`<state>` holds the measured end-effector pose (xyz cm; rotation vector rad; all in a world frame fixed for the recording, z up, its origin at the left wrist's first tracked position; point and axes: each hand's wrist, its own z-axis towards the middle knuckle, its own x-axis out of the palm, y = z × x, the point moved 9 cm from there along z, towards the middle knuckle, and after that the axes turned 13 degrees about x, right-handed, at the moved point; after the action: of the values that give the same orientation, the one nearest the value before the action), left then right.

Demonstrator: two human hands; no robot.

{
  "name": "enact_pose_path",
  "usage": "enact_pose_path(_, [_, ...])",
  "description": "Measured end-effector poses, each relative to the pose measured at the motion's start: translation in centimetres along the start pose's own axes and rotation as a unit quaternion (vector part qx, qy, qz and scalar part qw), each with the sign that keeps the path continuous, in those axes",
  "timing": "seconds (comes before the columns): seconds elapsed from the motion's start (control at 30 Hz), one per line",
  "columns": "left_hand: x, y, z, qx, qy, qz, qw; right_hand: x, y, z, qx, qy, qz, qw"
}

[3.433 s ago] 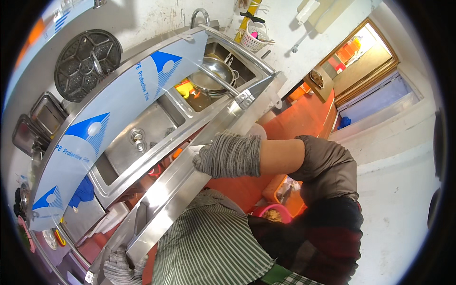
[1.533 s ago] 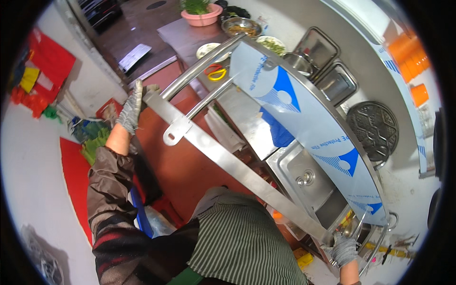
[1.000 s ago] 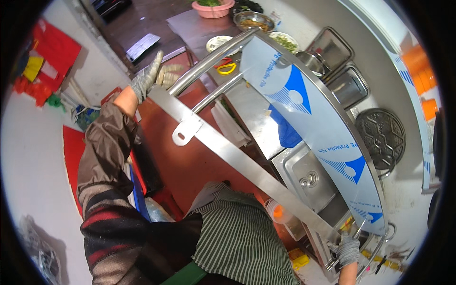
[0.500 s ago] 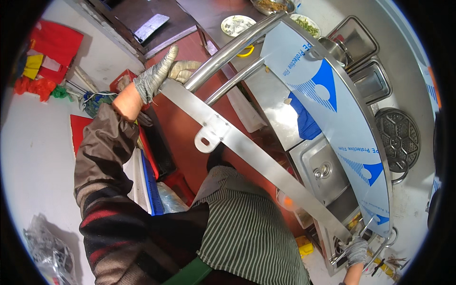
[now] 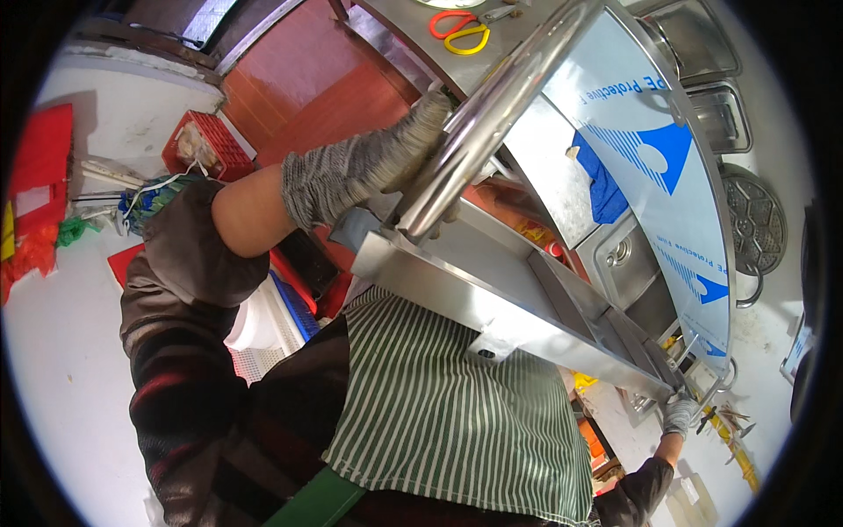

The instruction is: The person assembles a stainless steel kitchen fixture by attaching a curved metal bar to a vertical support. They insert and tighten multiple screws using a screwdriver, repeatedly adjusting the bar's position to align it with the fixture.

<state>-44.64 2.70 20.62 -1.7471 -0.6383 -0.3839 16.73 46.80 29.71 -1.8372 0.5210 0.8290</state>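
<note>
A large stainless steel frame with a round tube (image 5: pixel 500 114), a flat bar with a holed tab (image 5: pixel 493 344) and a curved panel under blue-printed protective film (image 5: pixel 645 140) spans the space before me. Both of my hands wear grey knitted gloves. At the upper left, my left hand (image 5: pixel 373 154) wraps around the tube near its end; some fingers are hidden behind it. My right hand (image 5: pixel 678 415) grips the frame's far lower-right corner, small in view. Between the bars, the frame's grey inner side (image 5: pixel 500 263) shows.
Scissors (image 5: pixel 496 14) with red and yellow handles lie on a metal counter at the top. Beyond the frame are a blue cloth (image 5: pixel 604 191), a sink (image 5: pixel 637 272), metal trays (image 5: pixel 724 119) and a round perforated plate (image 5: pixel 755 224). A red basket (image 5: pixel 230 158) stands at left.
The frame has tilted and its left end has come nearer to me, baring its inner side. My left hand has gone from thumb raised beside the tube to wrapped around it.
</note>
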Motion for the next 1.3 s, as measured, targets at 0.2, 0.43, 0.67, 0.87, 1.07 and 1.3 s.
enact_pose_path(0.2, [1.3,-0.6,0.2,-0.064,0.026,-0.113,0.991,6.2,-5.6,2.7,0.168,0.112,0.348,0.916])
enact_pose_path(0.43, [1.3,-2.2,-0.9,-0.128,-0.097,-0.029,0.987,7.7,-6.3,1.9,0.311,0.201,0.61,0.7])
enact_pose_path(0.67, [0.8,-3.0,-0.1,-0.113,-0.117,0.073,0.984,9.2,-5.6,1.1,0.312,0.242,0.681,0.616])
enact_pose_path(0.87, [1.2,-3.8,0.3,-0.093,-0.106,0.118,0.983,5.2,-3.9,2.0,0.05,0.085,0.217,0.971])
enact_pose_path(1.07, [0.3,-6.0,1.2,-0.035,-0.184,0.083,0.979,5.5,-2.3,-0.5,-0.033,0.045,-0.072,0.996])
enact_pose_path(1.3, [0.6,-6.5,0.6,-0.031,-0.189,0.11,0.975,11.2,-8.2,1.1,0.065,0.004,0.213,0.975])
